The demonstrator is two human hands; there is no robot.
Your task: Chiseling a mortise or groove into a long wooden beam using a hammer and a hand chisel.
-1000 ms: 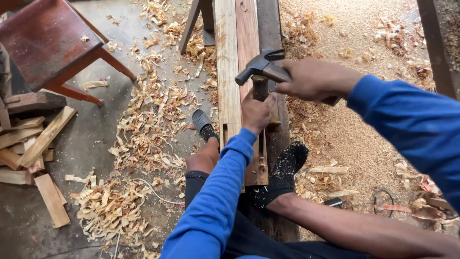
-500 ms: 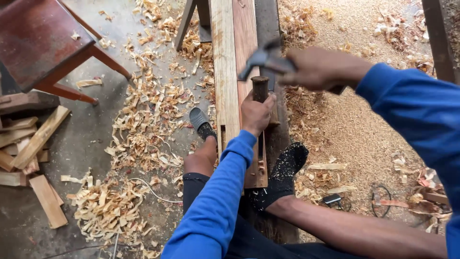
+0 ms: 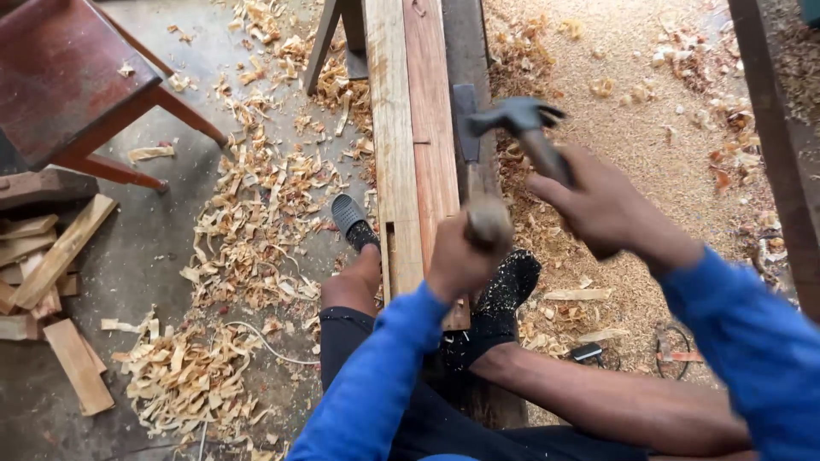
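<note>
Your left hand [image 3: 457,260] is wrapped around the round wooden handle of a chisel [image 3: 487,218], fingers closed tight on it, holding it upright against the long pale and reddish wooden plank [image 3: 410,128] that runs away from you between your legs. Your right hand [image 3: 606,205] is raised just beside and above it, fingers clenched on the shaft of a dark-headed claw hammer [image 3: 517,115], whose head hangs over the chisel's butt without touching it. A narrow rectangular slot [image 3: 390,252] is already cut into the pale strip of the plank just left of your left hand; the chisel's tip is hidden behind your hand, so how deep the present cut goes cannot be told, and the work looks partway along at best. You sit astride the plank with both feet in dark sandals [image 3: 352,218] on either side. Outward, curled pale wood shavings [image 3: 248,213] litter the concrete floor on the left and fine sawdust [image 3: 649,128] covers the right. A dark red wooden chair [image 3: 68,77] stands at far left, with short offcut wood blocks [image 3: 51,256] piled below it. Nothing blocks the hammer's path.
</note>
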